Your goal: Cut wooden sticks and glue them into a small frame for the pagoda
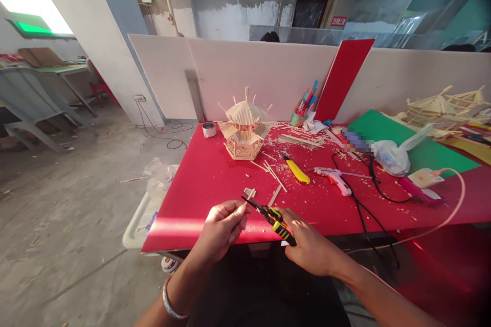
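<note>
A short pale stick [251,194] is held just above the near part of the red table [215,179], upper end tipped slightly to the right. It is pinched between the closed fingers [235,214] of the left hand [224,227], while the handles of the pliers [274,218] are wrapped by the fingers of the right hand [307,245], curled nearly shut. The plier tips are brought up to the stick; whether they are closed on it cannot be told. Both hands are placed at the table's near edge, with the wrists kept on the near side of it. The most open room is found to the left—a smooth red stretch bounded by the slanting left edge. At the back, the table is bordered by a white partition [238,71]. To the right, movement is narrowed by the yellow cutter [297,170], the pink glue gun [334,178] and its black cable [356,196]. The stick is seen as slim, straight and plain. Beyond the hands a pagoda model [244,135] is stood upright—built of similar pale sticks, with two tiers of ribbed roofs and a spiked top. Loose sticks [274,176] and shavings are scattered beside it, and a round tin [209,130] is set near the back left corner.
</note>
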Tool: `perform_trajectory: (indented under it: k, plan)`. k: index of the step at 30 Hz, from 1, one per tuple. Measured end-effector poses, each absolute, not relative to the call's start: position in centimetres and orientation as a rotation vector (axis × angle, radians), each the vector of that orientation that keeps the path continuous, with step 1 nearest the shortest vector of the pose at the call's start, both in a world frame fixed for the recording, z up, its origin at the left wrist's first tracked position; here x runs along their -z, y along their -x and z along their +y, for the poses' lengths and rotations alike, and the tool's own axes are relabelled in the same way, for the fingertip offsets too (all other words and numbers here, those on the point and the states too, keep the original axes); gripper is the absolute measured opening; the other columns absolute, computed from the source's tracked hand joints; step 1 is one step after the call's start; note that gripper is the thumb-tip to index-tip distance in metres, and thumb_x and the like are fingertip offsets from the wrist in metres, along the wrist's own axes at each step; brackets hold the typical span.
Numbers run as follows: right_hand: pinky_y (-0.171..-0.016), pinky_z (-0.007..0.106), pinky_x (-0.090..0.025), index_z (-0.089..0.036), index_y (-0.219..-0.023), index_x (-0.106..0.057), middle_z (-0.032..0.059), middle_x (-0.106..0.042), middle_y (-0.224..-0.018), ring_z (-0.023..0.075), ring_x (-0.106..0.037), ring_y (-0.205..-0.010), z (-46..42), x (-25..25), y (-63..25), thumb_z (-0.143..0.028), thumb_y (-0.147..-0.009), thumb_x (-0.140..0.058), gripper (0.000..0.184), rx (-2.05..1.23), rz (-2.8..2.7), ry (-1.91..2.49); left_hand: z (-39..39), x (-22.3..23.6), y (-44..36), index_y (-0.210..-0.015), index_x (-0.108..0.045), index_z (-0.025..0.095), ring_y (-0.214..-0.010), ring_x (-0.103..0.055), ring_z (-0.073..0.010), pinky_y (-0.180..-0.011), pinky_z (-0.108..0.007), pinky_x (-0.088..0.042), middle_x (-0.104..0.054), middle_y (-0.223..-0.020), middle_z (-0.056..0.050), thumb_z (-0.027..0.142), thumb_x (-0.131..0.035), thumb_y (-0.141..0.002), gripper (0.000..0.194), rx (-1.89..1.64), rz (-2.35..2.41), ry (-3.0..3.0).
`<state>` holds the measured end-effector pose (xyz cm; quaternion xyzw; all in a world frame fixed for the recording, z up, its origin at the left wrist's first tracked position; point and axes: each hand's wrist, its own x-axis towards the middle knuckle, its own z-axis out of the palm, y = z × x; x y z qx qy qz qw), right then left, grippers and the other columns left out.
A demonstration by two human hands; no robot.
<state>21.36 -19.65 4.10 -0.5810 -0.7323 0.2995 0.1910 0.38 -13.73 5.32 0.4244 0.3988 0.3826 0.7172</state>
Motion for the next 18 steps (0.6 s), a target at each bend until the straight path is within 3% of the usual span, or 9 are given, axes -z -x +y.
perform_trajectory:
  k: [6, 13, 18]
  plan:
    - [-0.098, 0.036, -0.047, -0.020, -0.125, -0.055, 0.0076, -0.066, -0.121, 0.0224, -0.061, -0.113, -20.6, -3.8, -21.2, -0.002, -0.061, -0.044, 0.067, -0.965, -1.950, 1.629, -13.5, -4.9, 0.1, -0.056, -0.052, 0.015, -0.040, -0.031, -0.0035, -0.039, -0.019, -0.018, -0.042, -0.048, 0.005, 0.055, -0.072, -0.074, 0.048, -0.844, 0.932, -1.164]
    - [-0.116, 0.051, -0.031, -0.011, -0.143, -0.039, 0.0178, -0.046, -0.145, 0.0319, -0.038, -0.138, -20.8, -3.0, -20.9, -0.008, -0.065, -0.052, 0.080, -0.707, -2.060, 1.774, -13.9, -5.0, -0.1, -0.062, -0.053, 0.016, -0.037, -0.027, -0.0023, -0.037, -0.018, -0.016, -0.041, -0.045, 0.008, 0.052, -0.074, -0.072, 0.043, -0.804, 0.862, -1.078]
    - [-0.115, 0.050, -0.033, -0.012, -0.144, -0.038, 0.0176, -0.046, -0.143, 0.0311, -0.042, -0.134, -20.4, -3.3, -20.8, -0.009, -0.066, -0.053, 0.080, -0.640, -2.116, 1.742, -14.0, -5.2, -0.2, -0.060, -0.050, 0.017, -0.035, -0.023, -0.0020, -0.036, -0.018, -0.017, -0.038, -0.041, 0.008, 0.049, -0.074, -0.072, 0.042, -0.749, 0.812, -1.038]
